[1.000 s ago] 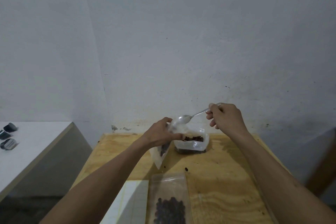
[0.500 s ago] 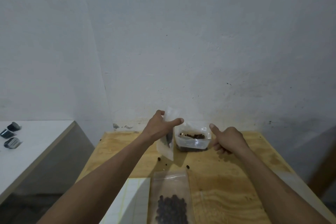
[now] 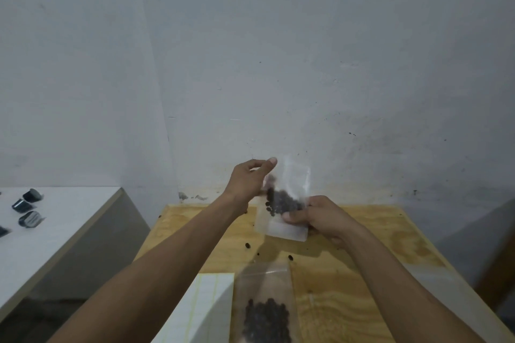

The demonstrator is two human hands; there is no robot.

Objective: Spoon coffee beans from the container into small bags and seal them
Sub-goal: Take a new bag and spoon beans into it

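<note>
The left hand [image 3: 248, 184] pinches the top-left edge of a small clear bag [image 3: 287, 203], thumb raised; the right hand [image 3: 320, 217] grips the bag's lower right side, fingers curled on it. The bag is held upright above the far middle of the counter [image 3: 362, 253], long axis from 12 to 6 o'clock, with coffee beans [image 3: 282, 202] gathered at its middle. The counter is bare plywood against a scuffed pale wall [image 3: 278, 64]. At 6 o'clock a second bag [image 3: 264, 301] of beans lies flat, a white sheet [image 3: 206, 303] just left of it; loose beans [image 3: 247, 245] lie between the bags. At 9 o'clock stands a white side table [image 3: 55, 231]. No readable writing shows.
</note>
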